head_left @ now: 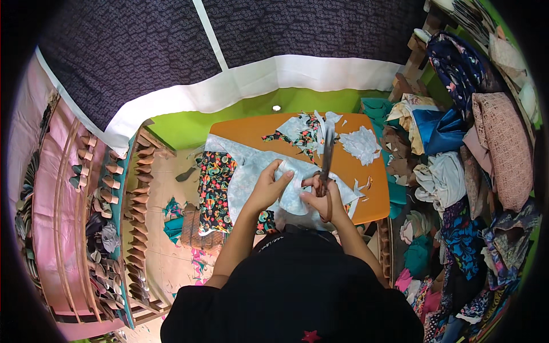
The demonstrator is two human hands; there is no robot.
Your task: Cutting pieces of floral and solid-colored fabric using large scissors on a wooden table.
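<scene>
A pale blue-grey cloth (251,157) lies across the near part of the orange table (240,127). Black floral cloth (216,180) shows beside and under it at the left. My left hand (270,187) is closed on the pale cloth, thumb on top. Wrapped in my right hand (329,203) is a pair of scissors (327,151), its blades pointing away from me, above the cloth. My right fingertips are close to the cloth's middle; whether they touch it I cannot tell.
Floral and pale scraps (297,130) and a pale crumpled pile (360,144) lie on the table's far side. Heaped fabrics (443,180) fill the right. Racks of shoe forms (140,214) stand left. More scraps (173,220) are on the floor. A dark patterned curtain (143,51) hangs ahead.
</scene>
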